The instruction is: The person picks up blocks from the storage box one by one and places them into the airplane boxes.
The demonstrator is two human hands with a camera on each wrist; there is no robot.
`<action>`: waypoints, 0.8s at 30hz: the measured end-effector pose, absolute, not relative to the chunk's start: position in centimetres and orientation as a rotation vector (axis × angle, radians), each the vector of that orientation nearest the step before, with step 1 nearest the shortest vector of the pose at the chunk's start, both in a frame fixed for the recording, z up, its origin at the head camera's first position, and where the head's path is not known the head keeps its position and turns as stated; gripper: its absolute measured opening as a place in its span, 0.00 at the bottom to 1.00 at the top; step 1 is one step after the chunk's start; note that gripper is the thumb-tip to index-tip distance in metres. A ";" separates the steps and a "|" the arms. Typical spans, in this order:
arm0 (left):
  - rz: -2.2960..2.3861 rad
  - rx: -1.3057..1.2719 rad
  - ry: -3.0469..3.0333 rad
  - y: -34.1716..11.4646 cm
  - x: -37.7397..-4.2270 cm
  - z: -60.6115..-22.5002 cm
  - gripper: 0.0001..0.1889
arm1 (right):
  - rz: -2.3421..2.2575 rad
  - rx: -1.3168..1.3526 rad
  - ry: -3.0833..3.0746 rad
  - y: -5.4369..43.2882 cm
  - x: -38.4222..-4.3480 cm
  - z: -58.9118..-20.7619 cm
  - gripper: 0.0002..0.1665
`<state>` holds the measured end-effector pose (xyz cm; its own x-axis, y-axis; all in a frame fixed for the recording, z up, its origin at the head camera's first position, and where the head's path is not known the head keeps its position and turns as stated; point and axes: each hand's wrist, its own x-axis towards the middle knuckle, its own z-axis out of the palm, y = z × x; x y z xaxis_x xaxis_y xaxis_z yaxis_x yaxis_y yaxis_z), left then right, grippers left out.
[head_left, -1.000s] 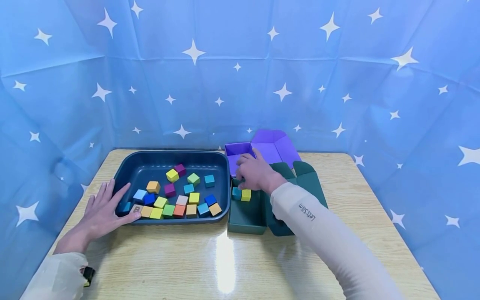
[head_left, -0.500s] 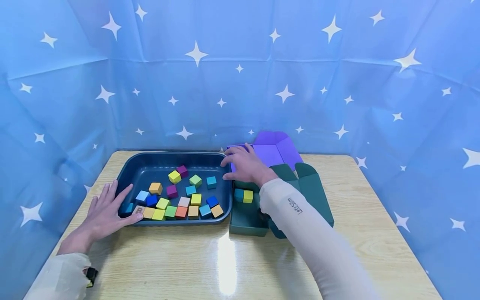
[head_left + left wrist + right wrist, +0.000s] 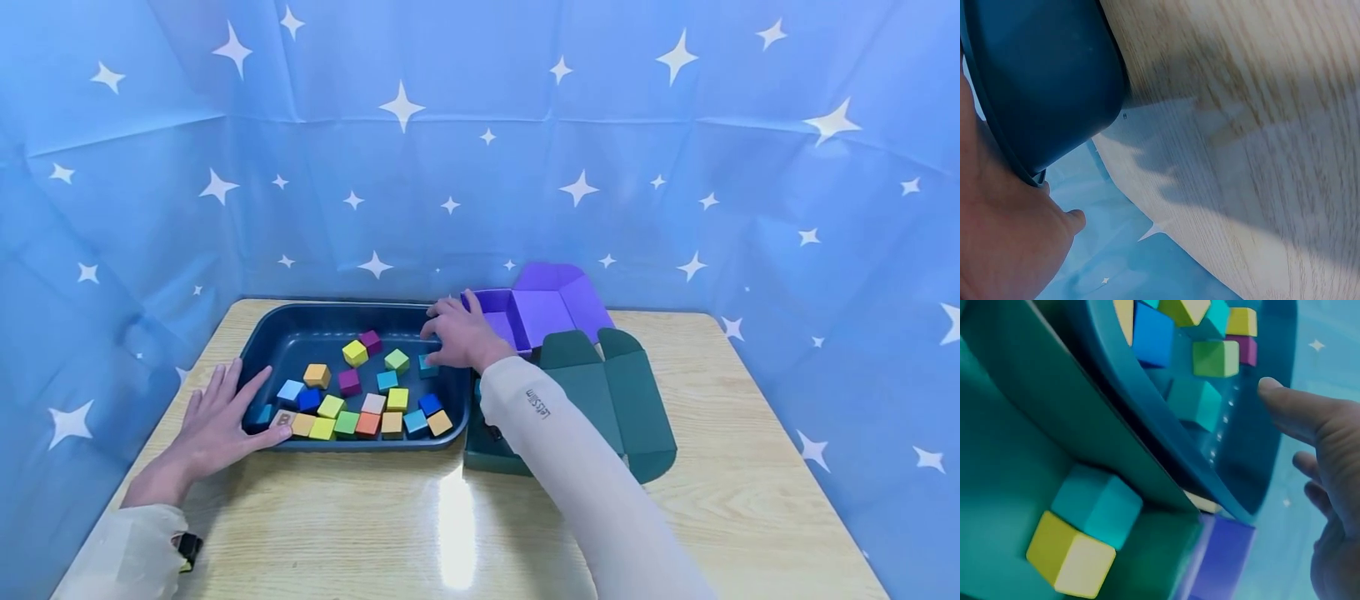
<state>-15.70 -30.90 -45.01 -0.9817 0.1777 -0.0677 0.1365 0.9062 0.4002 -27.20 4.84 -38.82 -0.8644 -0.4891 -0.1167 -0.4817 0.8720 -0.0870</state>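
My left hand rests, fingers spread, on the left rim of a dark blue tray. In the left wrist view, that hand lies along the rim of the tray. Several coloured cubes sit in the tray, among them a green cube and an orange cube. Over the tray's right side reaches my right hand, holding nothing. Its nearest cube is teal, partly covered by the fingers in the head view. The right wrist view shows a gap between the hand and this teal cube.
Right of the tray stands an open dark green box. Inside it, a yellow cube sits beside another teal cube. An open purple box is behind it. A blue star-patterned cloth surrounds the wooden table.
My right hand has moved left from above the green box to the tray's right side. The left hand stays on the rim. The view has shifted slightly.
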 end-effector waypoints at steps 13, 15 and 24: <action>0.613 0.231 2.961 -31.0 -15.7 -44.8 0.56 | 0.210 -0.771 2.925 3.0 -27.9 -41.5 0.24; 0.618 0.229 2.959 -31.0 -15.7 -44.7 0.56 | 0.225 -0.769 2.926 2.8 -28.0 -41.8 0.24; 0.613 0.237 2.964 -31.0 -15.8 -44.8 0.56 | 0.276 -0.750 2.922 2.7 -28.2 -42.8 0.22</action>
